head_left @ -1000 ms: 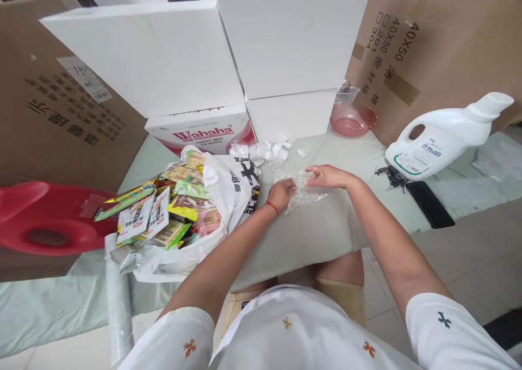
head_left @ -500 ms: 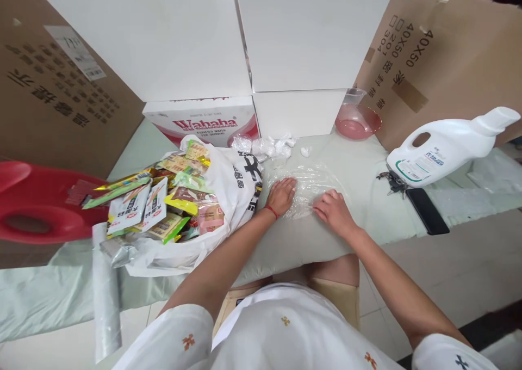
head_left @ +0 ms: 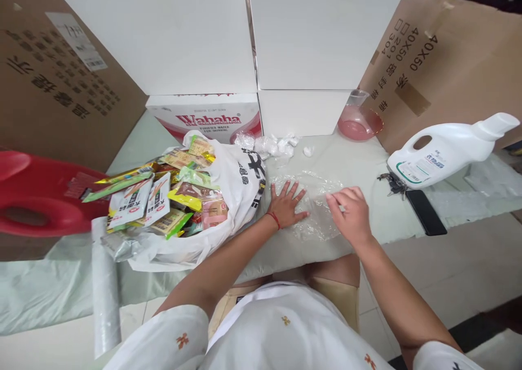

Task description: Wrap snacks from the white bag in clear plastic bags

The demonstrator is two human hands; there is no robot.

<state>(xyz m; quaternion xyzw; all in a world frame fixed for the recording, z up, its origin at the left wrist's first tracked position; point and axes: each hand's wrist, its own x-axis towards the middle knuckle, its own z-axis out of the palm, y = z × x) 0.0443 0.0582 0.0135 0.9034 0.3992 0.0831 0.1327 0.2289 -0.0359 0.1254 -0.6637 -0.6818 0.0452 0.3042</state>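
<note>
A thin, crinkled sheet of clear plastic film [head_left: 320,223] lies on the cloth-covered table in front of me. My left hand [head_left: 286,205], with a red string at the wrist, presses flat on its left part, fingers spread. On the other side, my right hand [head_left: 349,213] is closed, thumb and forefinger pinched at the film's right part, which seems raised toward the fingertips. Just behind the film sit crumpled clear plastic bundles [head_left: 271,146] and a small loose one [head_left: 309,151]. A white bag [head_left: 240,190] of packaged snacks [head_left: 191,196] stands left of my left hand.
White boxes [head_left: 304,111] wall off the back, with cardboard [head_left: 432,65] at the right. A pink-tinted bowl [head_left: 359,128], white detergent bottle [head_left: 442,149], keys [head_left: 393,184] and black phone [head_left: 426,212] lie right. At left are a red jug [head_left: 44,196] and plastic roll [head_left: 105,294].
My left hand has spread its fingers wide on the film. My right hand has risen and moved right in a pinch, and the film has shifted slightly toward me.
</note>
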